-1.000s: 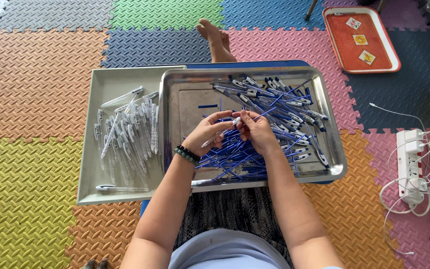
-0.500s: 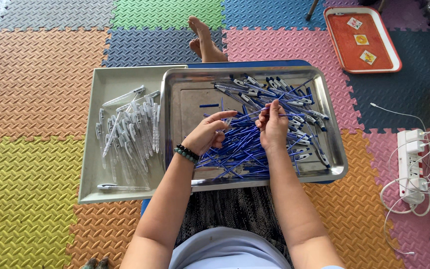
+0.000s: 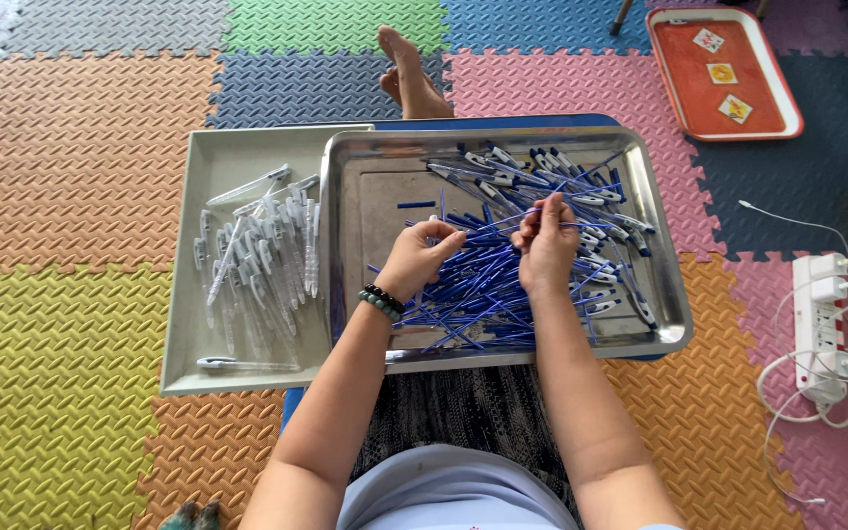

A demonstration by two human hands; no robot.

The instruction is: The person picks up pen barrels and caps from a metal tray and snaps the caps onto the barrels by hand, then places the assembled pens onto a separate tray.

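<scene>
Thin blue plastic ink refills [image 3: 473,285] lie in a loose heap across the middle of a shiny rectangular steel tray [image 3: 385,348], which sits on the person's lap area over a blue board. Mixed at the tray's far and right side: clear-and-blue pen barrels and caps [image 3: 581,196], unsorted. Left hand [image 3: 416,257], wrist wearing a dark beaded bracelet [image 3: 381,300], has fingers pinched together over the heap; it appears to grip one refill, though what exactly sits between the fingertips cannot be told. Right hand [image 3: 546,240] is closed around one long blue refill held roughly level above the pile. Hands are near each other but apart. Beside the steel tray, touching its left edge, a pale grey rectangular tray [image 3: 198,378] holds a cluster of clear plastic pen bodies [image 3: 262,250], with one lying alone near its front rim. Judgement on progress: a fair batch sits on the grey tray, but the blue heap is large, so much remains. Surroundings: coloured foam floor mats [image 3: 71,177], an orange tray [image 3: 768,128] far right, white power strip [image 3: 819,324].
</scene>
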